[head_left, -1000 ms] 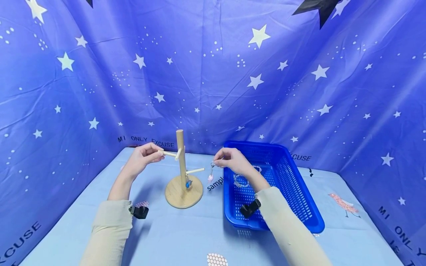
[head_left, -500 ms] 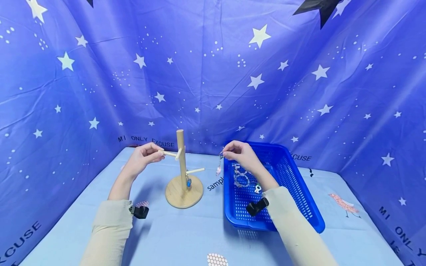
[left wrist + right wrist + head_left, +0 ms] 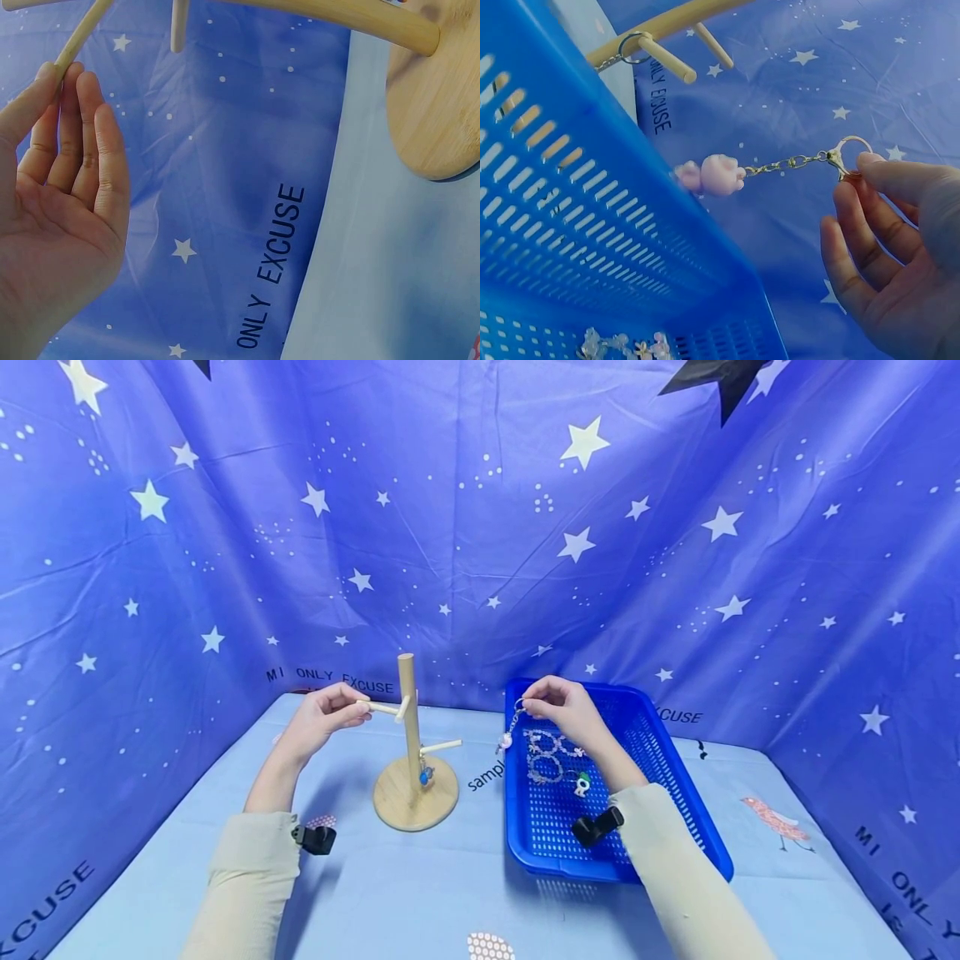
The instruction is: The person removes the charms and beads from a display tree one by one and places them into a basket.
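My left hand pinches the end of a thin peg on the wooden stand, thumb against fingertips. My right hand pinches the metal ring of a keychain between thumb and fingers. A pink figure dangles from its chain near the left rim of the blue basket. On the stand's lower peg hangs another keychain with a blue charm.
Inside the basket lie beaded bracelets and a keychain with a white and green figure. A starry blue curtain rises behind the light blue cloth.
My right hand has moved right with the pink keychain, away from the stand to above the basket's left side. My left hand stays on the peg. The blue charm has turned slightly.
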`<action>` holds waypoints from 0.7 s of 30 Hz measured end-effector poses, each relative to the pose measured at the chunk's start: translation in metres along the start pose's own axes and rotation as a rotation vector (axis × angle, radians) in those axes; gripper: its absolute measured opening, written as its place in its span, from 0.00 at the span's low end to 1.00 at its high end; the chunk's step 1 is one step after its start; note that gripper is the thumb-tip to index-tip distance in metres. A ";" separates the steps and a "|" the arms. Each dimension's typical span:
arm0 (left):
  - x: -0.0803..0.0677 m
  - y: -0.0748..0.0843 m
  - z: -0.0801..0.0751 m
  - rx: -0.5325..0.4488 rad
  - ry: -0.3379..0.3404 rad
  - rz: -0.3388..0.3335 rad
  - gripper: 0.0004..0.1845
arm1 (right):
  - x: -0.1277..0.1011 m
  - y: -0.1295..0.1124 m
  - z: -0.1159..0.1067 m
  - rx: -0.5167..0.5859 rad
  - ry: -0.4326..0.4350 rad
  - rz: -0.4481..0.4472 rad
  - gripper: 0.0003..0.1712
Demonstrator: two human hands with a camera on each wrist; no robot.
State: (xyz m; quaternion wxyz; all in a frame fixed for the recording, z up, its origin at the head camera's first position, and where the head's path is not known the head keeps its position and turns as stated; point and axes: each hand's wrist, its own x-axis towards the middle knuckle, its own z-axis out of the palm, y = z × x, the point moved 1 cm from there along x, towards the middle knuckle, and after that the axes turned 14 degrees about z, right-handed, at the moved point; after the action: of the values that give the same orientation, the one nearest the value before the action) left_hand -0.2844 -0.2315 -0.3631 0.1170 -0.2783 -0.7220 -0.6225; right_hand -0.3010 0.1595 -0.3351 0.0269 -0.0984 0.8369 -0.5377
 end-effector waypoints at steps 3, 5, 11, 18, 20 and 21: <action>0.000 -0.001 0.001 -0.007 0.001 0.002 0.04 | -0.001 0.003 -0.005 0.009 0.017 -0.002 0.12; -0.001 -0.001 0.001 -0.009 0.000 0.005 0.04 | -0.002 0.004 -0.008 0.013 0.028 0.002 0.12; -0.001 -0.001 0.000 -0.011 0.008 -0.002 0.05 | -0.004 0.009 -0.019 0.024 0.061 -0.002 0.13; -0.001 -0.002 0.000 -0.005 0.003 -0.004 0.06 | -0.004 0.019 -0.030 0.046 0.077 0.020 0.14; 0.000 -0.002 0.000 0.000 0.004 -0.003 0.05 | -0.005 0.022 -0.033 0.046 0.082 0.031 0.14; 0.000 -0.003 -0.001 0.003 0.003 -0.003 0.05 | -0.005 0.023 -0.035 0.040 0.085 0.037 0.14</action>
State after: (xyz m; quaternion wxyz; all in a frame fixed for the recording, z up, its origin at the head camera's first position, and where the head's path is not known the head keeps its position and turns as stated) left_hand -0.2858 -0.2322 -0.3652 0.1175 -0.2763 -0.7231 -0.6221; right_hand -0.3047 0.2008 -0.3419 0.0034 -0.0596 0.8281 -0.5574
